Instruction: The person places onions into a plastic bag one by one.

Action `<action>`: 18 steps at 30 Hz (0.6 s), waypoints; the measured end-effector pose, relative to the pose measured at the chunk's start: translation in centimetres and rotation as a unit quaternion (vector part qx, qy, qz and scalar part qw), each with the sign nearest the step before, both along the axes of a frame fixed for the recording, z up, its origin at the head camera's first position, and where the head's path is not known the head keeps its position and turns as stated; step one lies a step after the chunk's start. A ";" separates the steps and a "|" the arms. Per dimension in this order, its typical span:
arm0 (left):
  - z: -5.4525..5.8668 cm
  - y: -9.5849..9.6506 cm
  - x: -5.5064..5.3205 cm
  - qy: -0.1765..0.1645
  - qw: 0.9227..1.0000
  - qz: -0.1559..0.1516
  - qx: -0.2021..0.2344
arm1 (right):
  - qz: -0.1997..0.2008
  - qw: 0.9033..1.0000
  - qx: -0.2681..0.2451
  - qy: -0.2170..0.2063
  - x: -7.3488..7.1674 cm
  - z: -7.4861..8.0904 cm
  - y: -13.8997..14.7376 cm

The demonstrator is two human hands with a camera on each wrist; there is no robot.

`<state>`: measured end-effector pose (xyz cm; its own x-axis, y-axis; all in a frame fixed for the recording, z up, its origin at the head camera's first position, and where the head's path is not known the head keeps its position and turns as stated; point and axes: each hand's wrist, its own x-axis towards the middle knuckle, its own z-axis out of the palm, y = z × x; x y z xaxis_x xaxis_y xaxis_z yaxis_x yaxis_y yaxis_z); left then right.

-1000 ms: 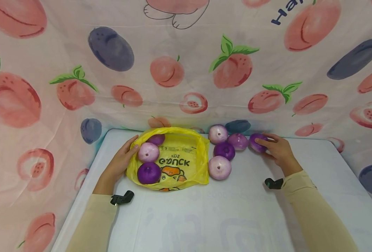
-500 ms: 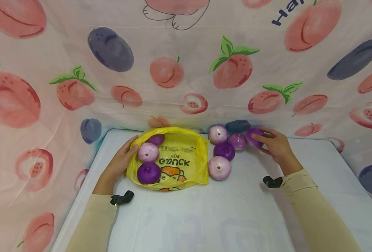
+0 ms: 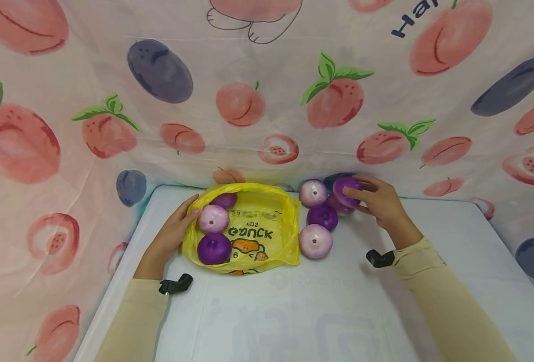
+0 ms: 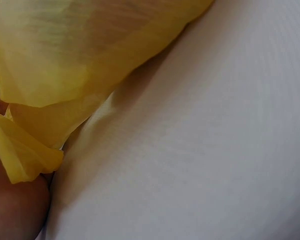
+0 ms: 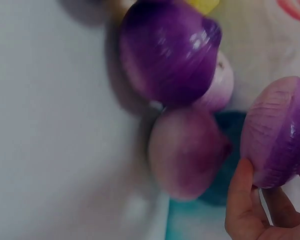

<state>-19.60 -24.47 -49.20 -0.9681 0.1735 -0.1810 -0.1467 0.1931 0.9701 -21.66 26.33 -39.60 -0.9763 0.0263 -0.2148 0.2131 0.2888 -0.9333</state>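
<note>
My right hand [image 3: 380, 203] grips a purple onion [image 3: 345, 191] by its side, lifted over a pinkish-purple onion [image 3: 340, 207] that it partly hides. In the right wrist view, the held onion [image 5: 277, 132] is apart from the onions on the table. My left hand [image 3: 173, 234] holds the left rim of a yellow plastic bag [image 3: 289, 226], its thumb over the edge. The bag lies on its side with its mouth spread. Inside are a dark purple onion [image 3: 214, 248], a pale onion [image 3: 213, 218] and a partly hidden purple onion [image 3: 224, 200].
Right of the bag stand a pale onion [image 3: 313, 193], a dark purple onion [image 3: 322, 217] and another pale onion [image 3: 315, 241], close together. The white table [image 3: 267, 311] meets a fruit-print cloth [image 3: 257, 60] at the back.
My right hand has lifted the purple onion from the table's right and carried it left, over the pinkish-purple one. My left hand and the bag stay in place.
</note>
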 end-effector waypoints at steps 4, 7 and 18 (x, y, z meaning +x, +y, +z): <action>0.1 0.0 0.0 -0.002 1.000 0.001 -0.005 | 0.018 1.000 0.011 0.011 -0.1 0.5 -1.4; 0.1 -0.1 0.0 -0.003 1.000 0.002 -0.005 | 0.036 0.999 0.026 0.018 0.0 0.9 -2.7; 0.0 0.0 0.0 -0.001 1.000 0.001 0.002 | 0.072 0.997 0.003 0.011 0.5 1.5 -7.6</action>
<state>-19.59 -24.52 -49.17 -0.9681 0.1724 -0.1819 -0.1488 0.1886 0.9707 -21.21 18.70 -38.15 -0.9744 -0.1132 -0.1941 0.1489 0.3215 -0.9351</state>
